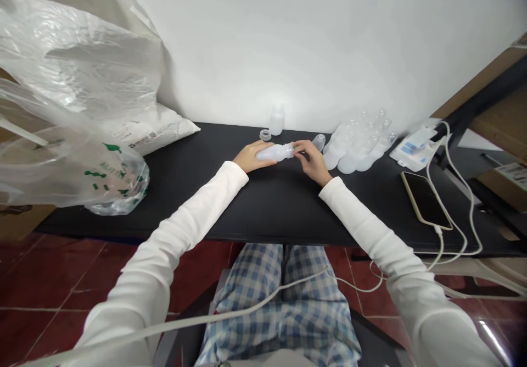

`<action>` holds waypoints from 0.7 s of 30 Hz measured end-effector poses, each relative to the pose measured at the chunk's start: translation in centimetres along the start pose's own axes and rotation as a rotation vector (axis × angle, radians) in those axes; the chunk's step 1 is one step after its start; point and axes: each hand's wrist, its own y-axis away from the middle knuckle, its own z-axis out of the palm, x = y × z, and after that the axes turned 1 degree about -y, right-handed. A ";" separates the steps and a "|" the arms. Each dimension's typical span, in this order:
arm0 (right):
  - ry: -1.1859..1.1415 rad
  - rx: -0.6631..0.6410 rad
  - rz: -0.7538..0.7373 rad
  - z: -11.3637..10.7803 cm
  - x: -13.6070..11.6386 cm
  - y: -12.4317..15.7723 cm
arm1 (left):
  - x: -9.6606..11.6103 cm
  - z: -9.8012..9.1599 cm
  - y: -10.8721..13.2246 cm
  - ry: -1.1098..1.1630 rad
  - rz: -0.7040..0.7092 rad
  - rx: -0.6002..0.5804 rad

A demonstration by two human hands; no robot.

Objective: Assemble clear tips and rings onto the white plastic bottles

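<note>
Wrapped around the body of a translucent white plastic bottle (272, 153) is my left hand (249, 157). The bottle lies nearly level above the black table, its clear neck pointing right. My right hand (310, 161) pinches at the mouth of that neck; any small part between its fingertips is hidden. A clear ring-shaped cap (265, 134) rests behind the bottle. Beside it, a similar bottle (276, 120) stands upright by the wall. Just past my right hand lies a clear dome-shaped cover (319, 140).
A pile of translucent bottles (358, 142) sits to the right on the black table (197, 191). Farther right are a phone (426, 199) with a white cable and a white power strip (414, 150). Large plastic bags (115, 158) crowd the left end.
</note>
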 end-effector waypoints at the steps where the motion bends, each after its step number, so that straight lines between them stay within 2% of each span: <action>1: -0.001 -0.004 0.003 -0.1 -0.1 -0.1 | 0.0 0.0 0.0 0.027 -0.016 0.001; 5: -0.027 -0.048 0.103 -0.5 -0.2 -0.2 | 0.2 0.2 0.2 -0.015 -0.020 0.020; 10: 0.062 -0.064 0.228 -0.5 0.2 -0.1 | 0.6 0.1 0.1 -0.244 0.106 0.052; 15: 0.140 -0.066 0.312 -0.1 0.2 0.1 | 0.8 0.1 -0.1 -0.315 0.187 0.015; 18: 0.207 -0.091 0.186 -0.4 0.3 0.0 | 0.4 0.1 -0.1 -0.331 0.184 0.004; 21: 0.265 -0.198 -0.003 -0.8 0.5 0.0 | -0.1 0.0 -0.1 -0.318 0.174 -0.001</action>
